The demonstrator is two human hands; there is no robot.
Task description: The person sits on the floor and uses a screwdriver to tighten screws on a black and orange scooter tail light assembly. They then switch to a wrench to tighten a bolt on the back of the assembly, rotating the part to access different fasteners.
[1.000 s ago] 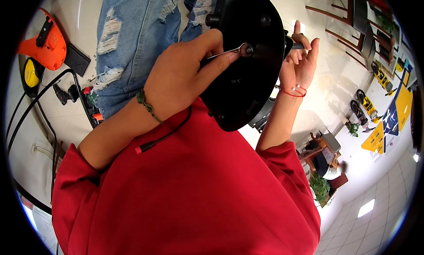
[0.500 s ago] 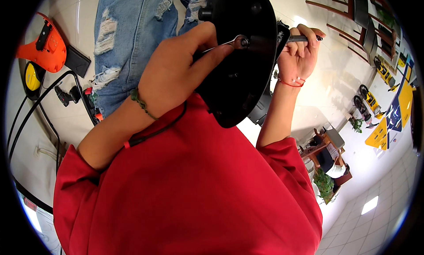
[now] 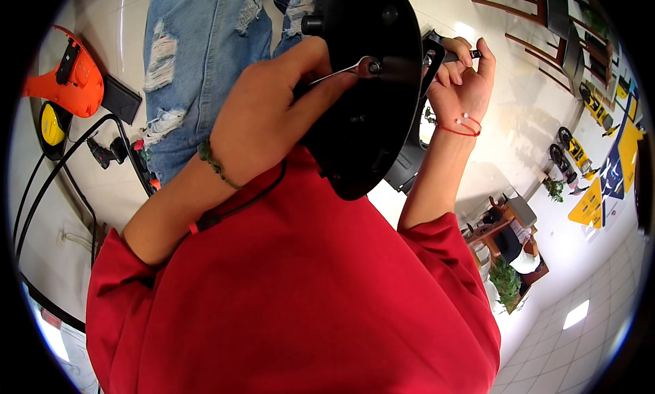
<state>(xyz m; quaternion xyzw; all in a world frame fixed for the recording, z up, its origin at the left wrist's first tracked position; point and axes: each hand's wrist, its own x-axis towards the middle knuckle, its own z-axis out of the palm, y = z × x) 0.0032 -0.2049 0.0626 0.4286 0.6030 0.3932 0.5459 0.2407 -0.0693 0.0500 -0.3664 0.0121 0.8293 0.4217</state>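
A large, glossy black curved panel (image 3: 372, 131) is held up between my hands, above my lap. My left hand (image 3: 263, 114) is closed, pinching a thin silver wrench (image 3: 367, 68) between thumb and fingers. The wrench's head sits round a bolt or nut on the panel's near face. On the panel's far right side, my right hand (image 3: 462, 87) curls its fingers round a dark metal bar-shaped tool (image 3: 471, 55), palm towards me. Where that tool meets the work is partly hidden by the panel and a black bracket (image 3: 430, 58).
At left, an orange shell part (image 3: 78, 80), a black flat box (image 3: 121, 99), a yellow-and-black round part (image 3: 52, 123) and a black tubular frame (image 3: 68, 155). At right, wooden chairs (image 3: 556, 25), yellow bikes (image 3: 573, 154), a plant (image 3: 503, 281) and a seated person (image 3: 515, 247).
My right hand has turned with the bar tool, whose outer end has shifted left and up; the index finger is now raised. The panel has moved slightly left. The wrench stays on the fastener.
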